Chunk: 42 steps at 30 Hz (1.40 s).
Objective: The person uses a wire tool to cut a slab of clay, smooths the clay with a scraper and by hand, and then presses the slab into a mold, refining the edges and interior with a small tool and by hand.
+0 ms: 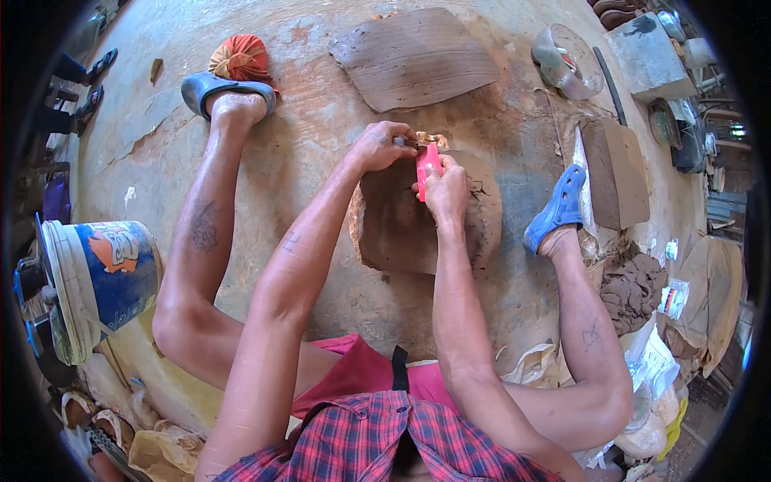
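Note:
My left hand (384,146) is closed, its fingers pinching a short grey rod-like tool (404,142) that reaches the upper end of a flat pink-red strip (426,170). Gripped from the other side, that strip is in my right hand (446,191), thumb along its face. Both hands are over the far part of a brown clay form (487,213) with a hollow middle, lying on the floor between my legs. A crumpled yellowish scrap (434,139) shows just behind the strip. Whether the grey tool and the strip are joined, I cannot tell.
Beyond my hands lies a flat clay slab (414,60). To the right stand a clay block (617,173), a lump of soft clay (634,289) and a clear plastic piece (566,63). A lidded bucket (120,277) is at left; a red-orange cloth bundle (241,58) lies past my left foot.

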Available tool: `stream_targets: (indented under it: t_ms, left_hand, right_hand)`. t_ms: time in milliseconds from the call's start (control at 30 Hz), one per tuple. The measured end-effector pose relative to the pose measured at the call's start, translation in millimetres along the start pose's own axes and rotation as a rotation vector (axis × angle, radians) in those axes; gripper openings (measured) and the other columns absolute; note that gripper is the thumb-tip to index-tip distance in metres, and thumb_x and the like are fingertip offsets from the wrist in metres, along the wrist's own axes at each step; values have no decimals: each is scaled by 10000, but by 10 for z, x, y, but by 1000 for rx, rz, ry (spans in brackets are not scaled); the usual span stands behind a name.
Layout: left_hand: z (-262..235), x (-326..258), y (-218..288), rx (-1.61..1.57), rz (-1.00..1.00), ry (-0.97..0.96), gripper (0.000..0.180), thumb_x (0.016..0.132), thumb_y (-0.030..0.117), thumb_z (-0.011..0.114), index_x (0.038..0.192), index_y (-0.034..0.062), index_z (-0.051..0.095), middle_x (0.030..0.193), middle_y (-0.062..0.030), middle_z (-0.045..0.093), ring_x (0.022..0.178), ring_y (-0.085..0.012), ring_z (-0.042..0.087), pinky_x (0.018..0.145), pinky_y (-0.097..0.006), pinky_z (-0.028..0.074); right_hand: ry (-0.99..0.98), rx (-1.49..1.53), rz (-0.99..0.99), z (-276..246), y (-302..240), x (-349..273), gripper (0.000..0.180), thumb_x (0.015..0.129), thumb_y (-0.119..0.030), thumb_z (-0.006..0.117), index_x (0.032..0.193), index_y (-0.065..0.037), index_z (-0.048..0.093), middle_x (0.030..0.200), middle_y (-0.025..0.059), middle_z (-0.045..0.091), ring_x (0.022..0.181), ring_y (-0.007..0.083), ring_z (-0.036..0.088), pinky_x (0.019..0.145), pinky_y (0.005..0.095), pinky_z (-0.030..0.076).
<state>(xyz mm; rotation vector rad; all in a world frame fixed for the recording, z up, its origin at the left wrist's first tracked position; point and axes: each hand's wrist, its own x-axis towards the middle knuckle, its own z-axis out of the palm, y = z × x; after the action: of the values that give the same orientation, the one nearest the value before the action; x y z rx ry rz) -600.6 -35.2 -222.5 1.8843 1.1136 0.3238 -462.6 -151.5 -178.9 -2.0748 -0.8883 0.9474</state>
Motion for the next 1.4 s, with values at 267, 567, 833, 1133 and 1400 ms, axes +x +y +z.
stream_targets:
  t_ms: [267, 567, 833, 1133, 1400]
  left_hand:
    - [15, 52, -162, -95, 36, -15, 394, 858, 310, 845, 1178, 97, 758, 979, -88, 757, 928, -206, 692, 855, -376, 535]
    - [-35, -37, -226, -483, 101, -3, 343, 873, 262, 848, 1132, 58, 755, 908, 16, 695, 863, -104, 611, 782, -301, 496]
    - [-33, -265, -208, -634, 43, 126, 315, 869, 195, 851, 1127, 40, 758, 941, -2, 728, 872, -75, 643, 797, -272, 529]
    - [-32, -683, -400, -1075, 48, 580, 310, 905, 146, 829, 1180, 47, 721, 1006, -25, 745, 880, -92, 666, 771, -250, 529]
    - [92, -1886, -544, -1810, 118, 783, 283, 1051, 379, 596, 998, 109, 663, 672, 14, 566, 608, -132, 550, 607, -333, 491]
  right_hand:
    - [113, -279, -170, 131, 75, -71, 245, 934, -144, 698, 1138, -12, 729, 941, 282, 747, 890, 428, 751, 796, 500, 578]
    - [24, -253, -230, 262, 124, -200, 274, 901, -163, 725, 1149, -55, 767, 980, 268, 746, 959, 437, 729, 850, 508, 550]
    - [-188, -220, -190, 186, 10, -277, 257, 893, -155, 708, 1124, -74, 784, 972, 245, 758, 917, 396, 748, 827, 467, 559]
    - [-487, -350, -276, 58, -94, -392, 238, 887, -158, 706, 1092, -81, 798, 948, 219, 763, 888, 374, 752, 814, 446, 562]
    - [-227, -381, -531, -84, -48, -291, 239, 962, -181, 677, 1169, -83, 745, 884, 173, 769, 764, 254, 759, 766, 411, 581]
